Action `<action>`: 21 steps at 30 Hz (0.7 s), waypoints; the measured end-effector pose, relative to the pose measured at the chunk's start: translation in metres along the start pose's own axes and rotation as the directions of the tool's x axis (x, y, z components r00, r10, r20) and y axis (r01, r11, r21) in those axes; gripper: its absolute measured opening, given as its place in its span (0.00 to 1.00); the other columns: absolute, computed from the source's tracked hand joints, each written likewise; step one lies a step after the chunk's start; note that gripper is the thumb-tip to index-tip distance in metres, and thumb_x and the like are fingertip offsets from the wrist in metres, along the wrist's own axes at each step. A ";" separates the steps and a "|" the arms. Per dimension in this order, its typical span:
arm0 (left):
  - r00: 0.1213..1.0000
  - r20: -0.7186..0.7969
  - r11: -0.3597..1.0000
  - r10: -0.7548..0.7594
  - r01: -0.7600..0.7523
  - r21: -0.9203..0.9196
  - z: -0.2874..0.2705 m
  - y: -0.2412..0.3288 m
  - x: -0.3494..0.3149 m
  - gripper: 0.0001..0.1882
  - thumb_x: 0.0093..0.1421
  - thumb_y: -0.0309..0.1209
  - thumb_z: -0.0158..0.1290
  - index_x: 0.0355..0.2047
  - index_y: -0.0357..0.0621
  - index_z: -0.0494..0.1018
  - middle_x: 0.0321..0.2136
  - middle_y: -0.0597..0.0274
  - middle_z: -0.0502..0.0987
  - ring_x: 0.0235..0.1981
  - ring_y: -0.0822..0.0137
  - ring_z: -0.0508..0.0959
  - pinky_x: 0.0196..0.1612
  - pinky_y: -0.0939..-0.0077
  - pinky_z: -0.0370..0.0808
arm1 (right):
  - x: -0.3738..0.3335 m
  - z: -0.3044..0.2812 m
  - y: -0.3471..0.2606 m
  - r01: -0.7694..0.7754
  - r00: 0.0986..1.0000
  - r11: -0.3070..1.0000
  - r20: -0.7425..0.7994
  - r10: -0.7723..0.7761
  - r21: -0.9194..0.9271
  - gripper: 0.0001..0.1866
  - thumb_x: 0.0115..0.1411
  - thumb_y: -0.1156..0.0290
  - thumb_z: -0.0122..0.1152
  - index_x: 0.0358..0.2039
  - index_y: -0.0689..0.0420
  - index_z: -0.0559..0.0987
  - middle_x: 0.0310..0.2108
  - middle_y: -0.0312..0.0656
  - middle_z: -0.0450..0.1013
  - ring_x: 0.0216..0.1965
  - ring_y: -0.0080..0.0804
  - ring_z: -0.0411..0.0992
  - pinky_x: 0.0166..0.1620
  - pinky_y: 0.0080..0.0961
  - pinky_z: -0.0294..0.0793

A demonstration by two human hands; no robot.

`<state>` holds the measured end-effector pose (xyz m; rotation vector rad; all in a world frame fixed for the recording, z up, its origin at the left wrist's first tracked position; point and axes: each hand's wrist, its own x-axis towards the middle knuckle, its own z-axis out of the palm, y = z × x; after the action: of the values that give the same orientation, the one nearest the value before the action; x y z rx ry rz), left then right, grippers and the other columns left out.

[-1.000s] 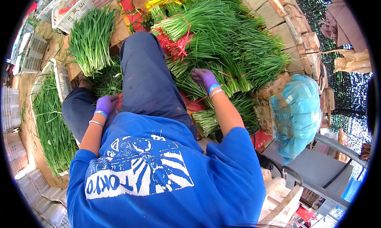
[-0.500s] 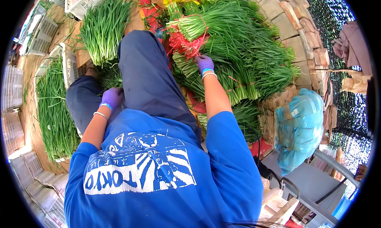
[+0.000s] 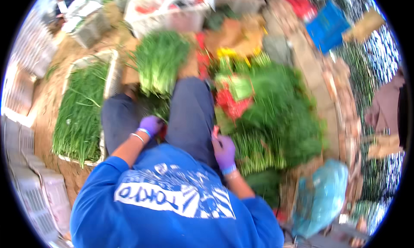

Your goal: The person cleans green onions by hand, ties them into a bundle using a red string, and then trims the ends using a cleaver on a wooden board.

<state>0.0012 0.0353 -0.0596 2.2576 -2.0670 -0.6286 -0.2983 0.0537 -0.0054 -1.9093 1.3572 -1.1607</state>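
My right hand (image 3: 224, 151), in a purple glove, is raised beside my right knee. Its fingers are closed on a red tie (image 3: 215, 130), which sticks up past the fingertips. Between my thighs, my left hand (image 3: 151, 125), gloved in purple too, is curled closed; what it may hold is hidden. Loose Chinese chives (image 3: 153, 106) lie in shade just beyond it. A heap of red ties (image 3: 232, 104) rests on tied chive bundles (image 3: 280, 114) to the right. Ahead of my knees lies a thick pile of loose chives (image 3: 159, 62). Motion blurs the picture.
At left stands a white crate (image 3: 113, 69) full of chives (image 3: 82, 114). A white basket (image 3: 166, 20) is at the back, beside brown paper (image 3: 235, 34). Stacked crates (image 3: 39, 192) line the left edge. Bricks (image 3: 340, 88) and a light-blue plastic bag (image 3: 321, 198) border the right.
My right hand has come back from the heap of red ties toward my knee, now with a red tie. My left hand stays between my thighs. The view has shifted, showing more at the back.
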 end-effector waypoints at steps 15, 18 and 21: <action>0.910 0.182 0.044 0.372 0.179 -0.983 -0.069 0.087 -0.058 0.17 0.58 0.34 0.48 0.46 0.41 0.70 0.35 0.64 0.74 0.27 0.80 0.70 0.29 0.89 0.67 | 0.016 0.073 -0.030 -0.793 0.610 0.103 0.782 0.131 0.601 0.14 0.61 0.66 0.41 0.42 0.62 0.68 0.36 0.42 0.70 0.37 0.33 0.71 0.44 0.29 0.70; 0.933 0.153 0.076 0.326 0.136 -0.988 -0.076 0.081 -0.063 0.15 0.58 0.34 0.47 0.45 0.42 0.71 0.32 0.67 0.75 0.22 0.83 0.68 0.24 0.91 0.64 | 0.021 0.074 -0.043 -0.808 0.579 0.207 0.808 0.109 0.551 0.15 0.61 0.66 0.41 0.43 0.63 0.67 0.37 0.42 0.70 0.38 0.33 0.71 0.44 0.27 0.70; 0.974 0.065 0.226 0.216 0.015 -0.974 -0.074 0.079 -0.065 0.15 0.58 0.34 0.48 0.44 0.43 0.71 0.31 0.68 0.76 0.21 0.84 0.67 0.24 0.90 0.65 | 0.027 0.073 -0.052 -0.824 0.562 0.171 0.819 0.117 0.541 0.17 0.60 0.68 0.42 0.46 0.63 0.65 0.37 0.42 0.70 0.37 0.32 0.71 0.44 0.28 0.70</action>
<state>-0.0545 0.0693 0.0482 1.2492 -1.1038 -1.5960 -0.2064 0.0433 0.0094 -0.6580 0.5598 -0.5344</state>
